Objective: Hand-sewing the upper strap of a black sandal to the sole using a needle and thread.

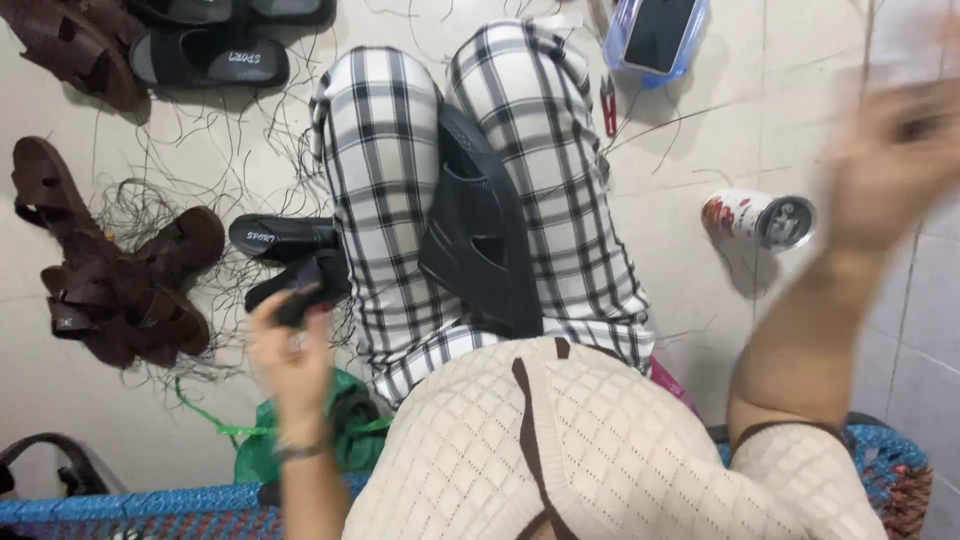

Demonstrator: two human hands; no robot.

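- My left hand (290, 345) is down by my left knee, fingers (300, 300) curled around a small dark thing (300, 303). Can't really make out what it is, it's half hidden in my grip.
- My right hand (890, 160) is up off to the side and totally blurred, so I honestly can't tell if those fingers are open or closed, or if anything's in them.
- There's a black sandal (478, 235) lying on my lap, wedged between my legs in the checked trousers (385, 180).
- Two more black sandals (290, 250) sit on the floor (700, 130) just beside my left leg, near my left hand.
- Pile of brown sandals (110, 270) further left, with loose dark threads (140, 205) scattered around them.
- On the floor to my right: a can (757, 218) lying on its side, small red clippers (608, 100), and a blue box with a phone in it (655, 38).
- Green plastic bag (345, 425) just under my left wrist.
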